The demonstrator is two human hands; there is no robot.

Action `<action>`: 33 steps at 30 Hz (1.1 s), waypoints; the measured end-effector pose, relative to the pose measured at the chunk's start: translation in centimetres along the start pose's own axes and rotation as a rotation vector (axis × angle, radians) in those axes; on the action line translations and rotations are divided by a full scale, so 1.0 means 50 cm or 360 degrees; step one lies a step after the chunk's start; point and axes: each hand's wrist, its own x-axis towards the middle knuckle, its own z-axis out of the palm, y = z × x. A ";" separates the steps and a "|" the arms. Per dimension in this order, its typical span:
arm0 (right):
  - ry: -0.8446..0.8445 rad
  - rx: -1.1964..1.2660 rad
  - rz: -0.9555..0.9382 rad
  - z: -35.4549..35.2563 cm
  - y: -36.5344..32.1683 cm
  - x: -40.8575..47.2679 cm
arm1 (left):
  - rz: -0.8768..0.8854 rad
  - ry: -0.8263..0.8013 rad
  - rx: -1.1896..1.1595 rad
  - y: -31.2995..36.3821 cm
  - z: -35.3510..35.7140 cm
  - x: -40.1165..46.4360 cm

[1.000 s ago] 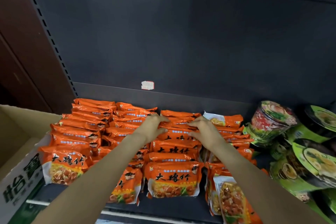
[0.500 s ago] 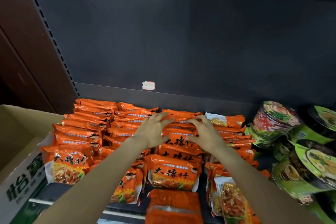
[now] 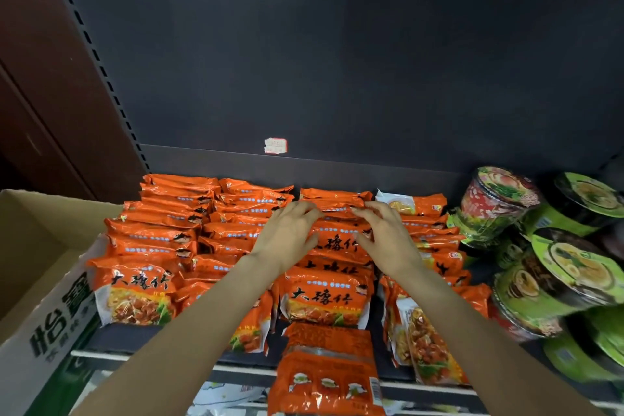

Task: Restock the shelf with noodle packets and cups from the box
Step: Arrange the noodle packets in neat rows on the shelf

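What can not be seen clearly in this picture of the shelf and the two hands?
- Packets under the left hand and right hand, head view: covered by hands and forearms.
- Price sticker: print too small.
- Cardboard box: cut off by the left edge, inside mostly unseen.
- Green noodle cups: cut off by the right edge, somewhat blurred.
- Fallen packet: bottom cut off by the lower edge.

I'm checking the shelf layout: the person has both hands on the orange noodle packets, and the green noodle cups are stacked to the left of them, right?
Not quite. The head view shows the green noodle cups stacked to the right of the orange noodle packets; the cardboard box is on the left. Both the left hand and right hand are on the packets.
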 end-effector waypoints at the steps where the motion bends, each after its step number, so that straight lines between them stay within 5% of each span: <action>1: 0.0035 0.0004 -0.0011 -0.001 -0.004 -0.016 | 0.0009 0.0003 -0.0010 0.004 -0.003 -0.011; 7: 0.0075 0.0186 0.0069 0.011 -0.037 -0.135 | 0.0142 -0.0031 -0.0101 0.034 -0.005 -0.089; 12: -0.0185 0.0260 0.0124 0.036 -0.044 -0.235 | 0.0297 0.0031 -0.0174 0.048 0.012 -0.177; 22: -0.0680 0.0294 0.0115 0.062 -0.036 -0.332 | 0.0115 -0.0804 -0.0018 0.100 0.066 -0.304; 27: -0.0901 0.0337 0.0062 0.060 -0.030 -0.371 | -0.0138 -0.0649 -0.0177 0.112 0.078 -0.329; 30: -0.0655 0.0116 -0.0005 0.056 -0.028 -0.360 | -0.0187 -0.0449 -0.0303 0.117 0.054 -0.323; 33: -0.0423 0.0303 0.0066 0.033 -0.030 -0.325 | -0.0248 -0.0228 -0.0310 0.117 0.021 -0.302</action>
